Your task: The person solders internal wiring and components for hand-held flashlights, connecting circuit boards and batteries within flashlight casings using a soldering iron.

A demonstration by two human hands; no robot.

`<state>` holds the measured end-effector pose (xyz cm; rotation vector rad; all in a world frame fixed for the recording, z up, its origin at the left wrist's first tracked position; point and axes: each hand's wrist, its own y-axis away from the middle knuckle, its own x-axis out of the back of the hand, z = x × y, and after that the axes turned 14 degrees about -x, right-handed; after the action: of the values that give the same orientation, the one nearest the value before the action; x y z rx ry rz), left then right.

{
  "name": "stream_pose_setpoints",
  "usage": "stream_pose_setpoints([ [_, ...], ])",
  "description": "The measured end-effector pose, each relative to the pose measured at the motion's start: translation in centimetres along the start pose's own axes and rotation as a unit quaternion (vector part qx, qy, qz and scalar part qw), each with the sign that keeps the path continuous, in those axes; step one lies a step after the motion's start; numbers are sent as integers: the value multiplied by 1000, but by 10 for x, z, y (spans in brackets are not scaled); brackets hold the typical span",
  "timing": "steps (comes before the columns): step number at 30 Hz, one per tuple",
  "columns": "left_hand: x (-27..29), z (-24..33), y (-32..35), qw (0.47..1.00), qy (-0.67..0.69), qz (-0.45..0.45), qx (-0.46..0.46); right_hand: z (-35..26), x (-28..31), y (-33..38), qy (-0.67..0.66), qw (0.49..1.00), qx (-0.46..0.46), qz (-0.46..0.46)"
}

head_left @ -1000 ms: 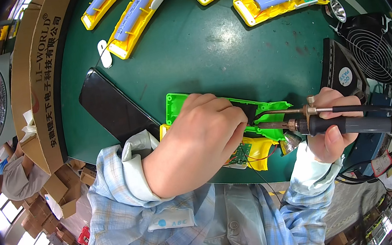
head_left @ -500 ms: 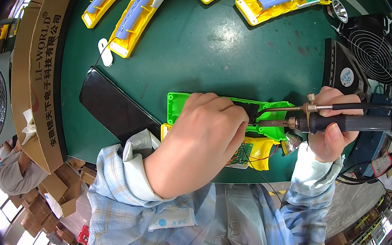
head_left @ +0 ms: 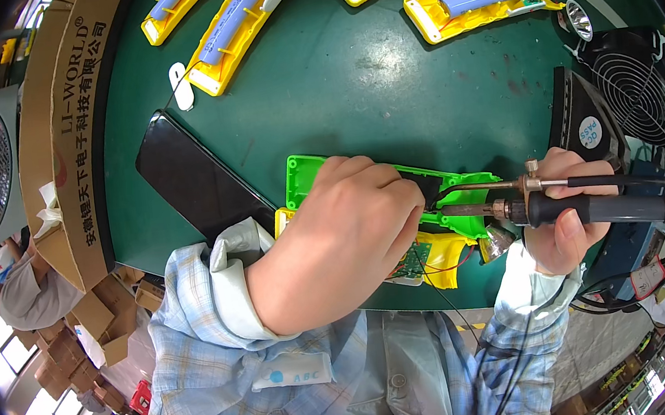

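My right hand grips a soldering iron with a thin metal feed tube along its top. The iron's tip points left, over the green plastic housing half. My left hand is curled over the middle of that housing; its fingertips are hidden, so what they pinch does not show. Just below, on the near side, lies a yellow housing with a green circuit board, red wires and a silver reflector cup. Part of it is hidden under my left hand.
A black phone lies to the left. Several yellow housings with blue battery cells are along the far side. A black fan unit stands at the right, a cardboard box at the left edge. A white oval piece lies nearby.
Both hands hold almost the same pose, with the soldering iron's tip still over the green housing. The whole picture has shifted very slightly.
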<state>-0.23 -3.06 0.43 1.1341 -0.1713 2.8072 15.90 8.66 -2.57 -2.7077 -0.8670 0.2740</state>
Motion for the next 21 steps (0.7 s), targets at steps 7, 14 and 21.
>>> stream_pose_setpoints([
  [7, 1, 0, 0, 1000, -1, -2, 0, 1, -2, 0, 7, 1000, 4, -3],
  [14, 1, 0, 0, 1000, 0, -3, -4, 1, -2, 1, 14, 1000, 3, 1],
  [21, 3, 2, 0, 1000, -3, -12, -4, -2, 0, 0, 46, 998, 30, -30],
])
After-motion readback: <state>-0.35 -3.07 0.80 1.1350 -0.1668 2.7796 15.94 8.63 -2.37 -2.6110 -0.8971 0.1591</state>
